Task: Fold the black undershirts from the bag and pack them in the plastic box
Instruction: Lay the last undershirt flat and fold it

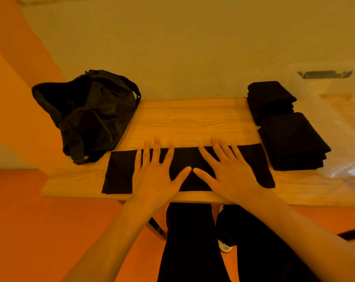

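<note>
The left hand [156, 176] and right hand [229, 174] press flat, fingers [157, 147] straight and gripping nothing, on the long black fabric undershirt strip [119, 171] near the front edge of the pale wooden worktop [192, 117] — a lopsided lift for the next fold could let its layers slide apart.

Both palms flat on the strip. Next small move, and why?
Probably fold its left end rightward: the undershirt lies as a long flat strip under the left hand and right hand, longer than the folded stacks in the plastic box.
</note>
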The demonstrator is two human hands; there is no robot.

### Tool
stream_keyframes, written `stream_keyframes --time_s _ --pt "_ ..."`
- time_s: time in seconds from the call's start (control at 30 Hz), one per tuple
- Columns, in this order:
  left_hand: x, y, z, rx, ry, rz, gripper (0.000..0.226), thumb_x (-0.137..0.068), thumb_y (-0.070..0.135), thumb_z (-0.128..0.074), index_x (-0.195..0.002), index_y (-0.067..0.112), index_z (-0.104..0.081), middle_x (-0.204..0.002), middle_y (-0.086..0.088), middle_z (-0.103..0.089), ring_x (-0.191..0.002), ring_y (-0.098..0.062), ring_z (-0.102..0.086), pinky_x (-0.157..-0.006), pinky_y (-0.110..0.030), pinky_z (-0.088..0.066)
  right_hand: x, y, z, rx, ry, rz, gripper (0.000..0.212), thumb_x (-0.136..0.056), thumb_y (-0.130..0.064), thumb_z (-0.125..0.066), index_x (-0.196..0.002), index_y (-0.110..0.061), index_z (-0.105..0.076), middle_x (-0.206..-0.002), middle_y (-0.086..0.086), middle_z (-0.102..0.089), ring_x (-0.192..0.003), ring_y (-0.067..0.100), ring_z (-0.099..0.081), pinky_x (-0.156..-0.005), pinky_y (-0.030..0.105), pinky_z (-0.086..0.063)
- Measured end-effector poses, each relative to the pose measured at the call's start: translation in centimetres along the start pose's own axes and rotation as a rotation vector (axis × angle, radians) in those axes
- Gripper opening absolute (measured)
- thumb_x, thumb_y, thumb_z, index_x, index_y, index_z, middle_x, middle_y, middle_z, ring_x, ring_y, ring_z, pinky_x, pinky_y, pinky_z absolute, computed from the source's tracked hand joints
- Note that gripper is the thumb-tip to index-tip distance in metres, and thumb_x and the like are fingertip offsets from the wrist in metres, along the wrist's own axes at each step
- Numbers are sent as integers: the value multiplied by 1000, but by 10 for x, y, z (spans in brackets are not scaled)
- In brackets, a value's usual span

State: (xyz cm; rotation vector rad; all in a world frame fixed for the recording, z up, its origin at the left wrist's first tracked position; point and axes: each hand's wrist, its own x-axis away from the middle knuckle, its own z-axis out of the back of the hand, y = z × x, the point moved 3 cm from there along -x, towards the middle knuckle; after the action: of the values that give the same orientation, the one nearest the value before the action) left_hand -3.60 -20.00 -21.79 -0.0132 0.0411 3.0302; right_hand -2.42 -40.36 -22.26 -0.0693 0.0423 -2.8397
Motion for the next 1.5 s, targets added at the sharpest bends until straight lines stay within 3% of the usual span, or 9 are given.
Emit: stream_keyframes --time_s 0.17,0.37,0.5,0.6,0.73,0.97,1.17,1.37,1.5 --pt "20 -31 -21 -25 31 77 93 -84 87 5 -161 35 2 -170 -4 7 -155 -23 15 -127 -46 2 13 45 -11 -25 -26 -143 81 -81 -81 12 -155 -46 14 -168 1 14 -153 21 19 -125 49 6" --pt "23 -50 -18 -26 16 122 100 -79 90 8 -161 35 0 -170 -8 6 -155 -25 14 -127 -46 1 17 50 -10 -42 -50 -148 84 -81 -83 13 -155 -44 16 -168 4 16 -153 22 19 -125 41 5" --pt "24 -38 -7 -39 144 229 98 -85 88 -3 -161 28 -20 -167 -20 -11 -155 -37 5 -126 -54 3 10 46 2 6 -15 35 79 -84 -81 9 -154 -45 16 -165 5 22 -151 20 27 -122 38 14" --pt "18 -20 -13 6 21 338 103 -81 92 2 -163 29 0 -165 -28 8 -152 -44 17 -123 -58 10 10 47 5 -2 -70 180 75 -84 -81 7 -152 -51 15 -164 -1 27 -147 15 34 -119 36 20" --pt "10 -18 -22 65 -91 442 106 -74 95 1 -158 34 19 -162 -28 23 -149 -49 24 -121 -62 10 15 49 0 -25 -122 163 78 -80 -84 10 -151 -53 18 -164 -5 26 -148 12 30 -124 41 11" --pt "-6 -26 -16 28 -116 365 104 -72 96 -1 -158 39 16 -164 -24 21 -151 -45 20 -124 -58 6 23 48 -3 -96 -100 71 77 -75 -83 24 -147 -57 20 -164 -9 26 -148 10 31 -125 41 11" --pt "-48 -32 -11 32 -159 239 100 -72 95 0 -157 45 13 -166 -19 20 -152 -39 20 -124 -54 8 29 40 -10 -89 -28 -57 68 -90 -74 11 -154 -49 14 -167 -3 17 -151 15 24 -124 42 9" --pt "-103 -35 -8 20 -204 126 98 -71 94 0 -157 47 8 -167 -15 18 -153 -36 19 -125 -53 6 33 27 -13 -124 17 -183 75 -92 -72 9 -159 -40 5 -169 7 6 -154 24 15 -125 50 1" --pt "-131 -29 -4 18 -218 49 99 -71 94 -2 -158 47 5 -168 -15 14 -154 -37 15 -125 -55 5 33 16 -3 -88 27 -188 80 -92 -74 8 -160 -33 2 -168 15 3 -155 31 11 -125 50 6"
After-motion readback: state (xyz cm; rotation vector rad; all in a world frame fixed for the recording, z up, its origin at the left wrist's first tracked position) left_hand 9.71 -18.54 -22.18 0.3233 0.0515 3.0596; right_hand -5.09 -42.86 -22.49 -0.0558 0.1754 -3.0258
